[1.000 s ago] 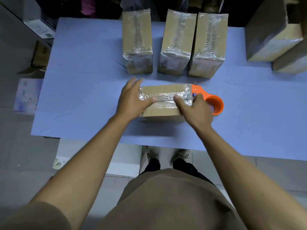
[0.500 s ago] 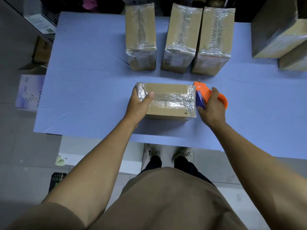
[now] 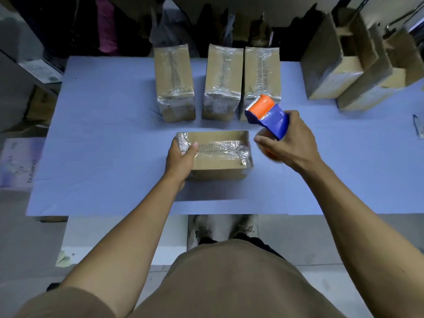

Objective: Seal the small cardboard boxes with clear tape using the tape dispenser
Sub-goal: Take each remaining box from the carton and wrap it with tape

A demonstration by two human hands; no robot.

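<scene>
A small cardboard box [image 3: 218, 154] lies on the blue table [image 3: 103, 138], with wrinkled clear tape along its top seam and over both ends. My left hand [image 3: 180, 158] grips its left end, thumb on the taped top. My right hand [image 3: 288, 143] holds the orange and blue tape dispenser [image 3: 267, 115] in the air, up and to the right of the box, clear of it. Three taped boxes stand in a row behind: left [image 3: 174, 82], middle [image 3: 223, 82], right [image 3: 261, 74].
Larger cardboard boxes [image 3: 344, 65] with open tops stand at the back right of the table. A small dark object [image 3: 418, 127] lies at the right edge. Cartons and papers [image 3: 19, 162] sit on the floor to the left. My feet show under the table's front edge.
My right hand went from pressing the box top to gripping the dispenser at the box's right end, then lifted it up and away. My left hand shifted to hold the box's left end.
</scene>
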